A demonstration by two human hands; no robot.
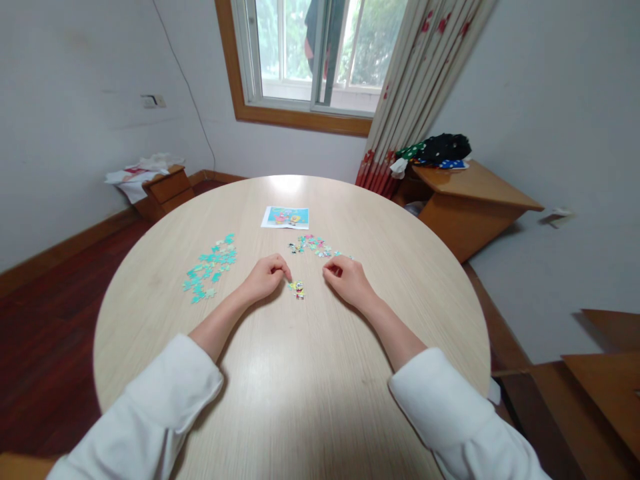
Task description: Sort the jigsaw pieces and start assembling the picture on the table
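Here the joined puzzle pieces (298,289) lie between two curled hands, nearer the left hand (264,277) than the right hand (349,279) — whether either pinches anything, I cannot tell.

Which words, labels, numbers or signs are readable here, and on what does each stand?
No text can be read. The small colourful paper picture sheet on the round pale wooden table is too small and blurred to show any words.
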